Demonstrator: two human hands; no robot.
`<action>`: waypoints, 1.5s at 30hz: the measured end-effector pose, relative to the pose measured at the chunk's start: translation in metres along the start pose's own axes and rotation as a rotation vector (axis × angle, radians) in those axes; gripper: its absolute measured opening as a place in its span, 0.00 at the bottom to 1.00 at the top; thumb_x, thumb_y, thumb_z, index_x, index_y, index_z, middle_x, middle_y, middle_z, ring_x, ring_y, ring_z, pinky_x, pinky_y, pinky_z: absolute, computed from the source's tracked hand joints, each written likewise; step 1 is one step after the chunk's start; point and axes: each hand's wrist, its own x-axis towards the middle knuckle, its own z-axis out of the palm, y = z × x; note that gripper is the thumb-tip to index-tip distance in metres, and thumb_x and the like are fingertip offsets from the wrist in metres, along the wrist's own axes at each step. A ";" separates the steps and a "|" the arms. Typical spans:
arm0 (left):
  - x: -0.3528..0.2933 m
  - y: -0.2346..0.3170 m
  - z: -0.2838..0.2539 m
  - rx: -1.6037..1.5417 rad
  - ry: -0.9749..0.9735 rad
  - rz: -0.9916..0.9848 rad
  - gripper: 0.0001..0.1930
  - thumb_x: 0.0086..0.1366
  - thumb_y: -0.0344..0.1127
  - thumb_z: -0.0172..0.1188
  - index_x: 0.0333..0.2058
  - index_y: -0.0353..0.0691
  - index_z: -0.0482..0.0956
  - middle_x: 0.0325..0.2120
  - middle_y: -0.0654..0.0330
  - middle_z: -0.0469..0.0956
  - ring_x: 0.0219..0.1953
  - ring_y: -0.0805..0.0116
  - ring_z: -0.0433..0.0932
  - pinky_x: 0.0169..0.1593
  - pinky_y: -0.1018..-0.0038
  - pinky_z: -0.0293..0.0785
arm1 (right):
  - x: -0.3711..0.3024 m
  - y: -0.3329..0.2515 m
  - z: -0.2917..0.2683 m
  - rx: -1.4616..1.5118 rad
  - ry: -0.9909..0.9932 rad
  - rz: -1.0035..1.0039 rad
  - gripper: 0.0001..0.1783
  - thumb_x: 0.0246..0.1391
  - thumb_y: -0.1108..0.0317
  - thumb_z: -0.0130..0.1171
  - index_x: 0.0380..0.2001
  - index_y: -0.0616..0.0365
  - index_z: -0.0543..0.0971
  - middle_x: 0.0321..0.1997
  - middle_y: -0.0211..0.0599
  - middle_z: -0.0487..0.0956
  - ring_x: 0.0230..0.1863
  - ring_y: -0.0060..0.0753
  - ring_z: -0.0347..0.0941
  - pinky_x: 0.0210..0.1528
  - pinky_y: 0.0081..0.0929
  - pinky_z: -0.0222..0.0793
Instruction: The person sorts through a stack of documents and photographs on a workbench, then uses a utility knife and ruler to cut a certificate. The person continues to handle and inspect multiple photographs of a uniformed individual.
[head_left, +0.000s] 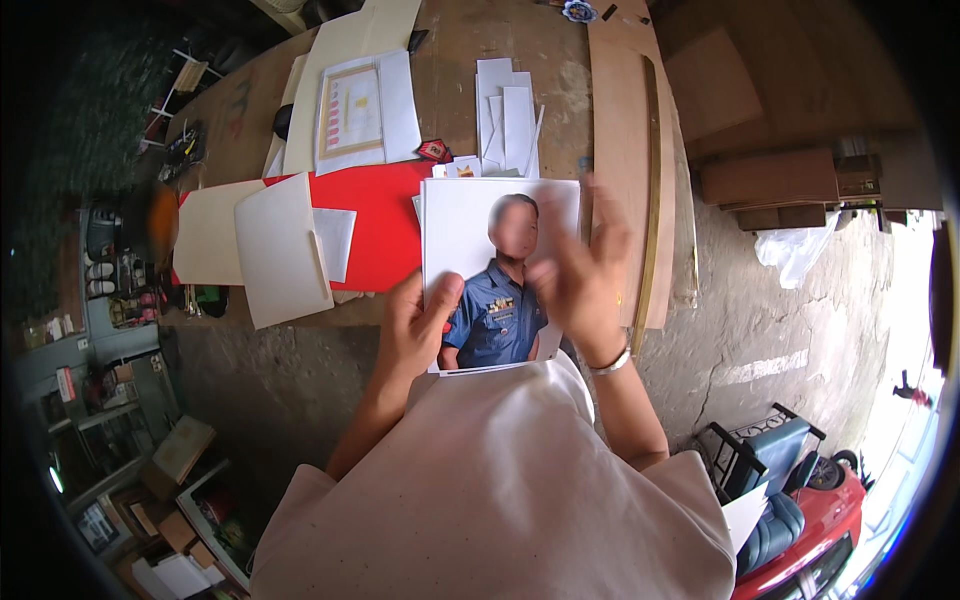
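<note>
The left hand (412, 322) holds a portrait print (498, 300) by its left edge, thumb on top, across the near edge of the worktop (560, 110), probably to steady it face-up; the right hand (590, 285) spreads its fingers over the print's right side (motion blur hides whether they touch it); white strips (518, 125) lie just beyond the print, toward the far edge; a red sheet (385, 225) lies to its left, partly beneath pale boards (280, 250), perhaps put aside there to leave the near edge free for handling.
</note>
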 end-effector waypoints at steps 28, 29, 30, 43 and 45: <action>0.019 -0.091 -0.086 -0.509 0.020 -0.134 0.10 0.75 0.43 0.56 0.35 0.45 0.75 0.28 0.74 0.70 0.35 0.85 0.65 0.43 0.80 0.61 | -0.062 -0.069 0.073 0.959 -0.010 0.880 0.17 0.59 0.66 0.69 0.24 0.59 0.71 0.22 0.15 0.64 0.26 0.09 0.52 0.26 0.15 0.47; 0.018 -0.095 -0.092 -0.514 0.002 -0.141 0.10 0.75 0.42 0.55 0.37 0.45 0.76 0.30 0.73 0.72 0.36 0.85 0.67 0.45 0.80 0.63 | -0.063 -0.073 0.075 0.978 -0.036 0.885 0.18 0.59 0.66 0.69 0.24 0.58 0.71 0.22 0.15 0.63 0.26 0.09 0.52 0.26 0.15 0.47; 0.018 -0.098 -0.097 -0.503 -0.014 -0.140 0.10 0.75 0.43 0.55 0.38 0.44 0.76 0.30 0.73 0.73 0.36 0.85 0.68 0.45 0.80 0.64 | -0.065 -0.076 0.077 0.966 -0.001 0.883 0.17 0.60 0.66 0.69 0.25 0.59 0.72 0.23 0.15 0.64 0.26 0.09 0.53 0.26 0.15 0.48; 0.026 -0.105 -0.130 -0.557 0.032 -0.200 0.12 0.75 0.41 0.56 0.30 0.46 0.73 0.26 0.76 0.64 0.33 0.84 0.58 0.41 0.79 0.56 | -0.068 -0.021 -0.004 0.694 0.717 0.898 0.10 0.70 0.67 0.54 0.48 0.61 0.74 0.35 0.28 0.80 0.29 0.13 0.74 0.27 0.14 0.70; 0.028 -0.106 -0.134 -0.582 0.024 -0.204 0.11 0.74 0.41 0.57 0.32 0.45 0.74 0.27 0.76 0.66 0.34 0.84 0.60 0.43 0.79 0.58 | -0.072 -0.014 -0.023 0.595 0.782 0.997 0.10 0.71 0.66 0.53 0.48 0.61 0.74 0.36 0.27 0.80 0.30 0.14 0.74 0.29 0.14 0.72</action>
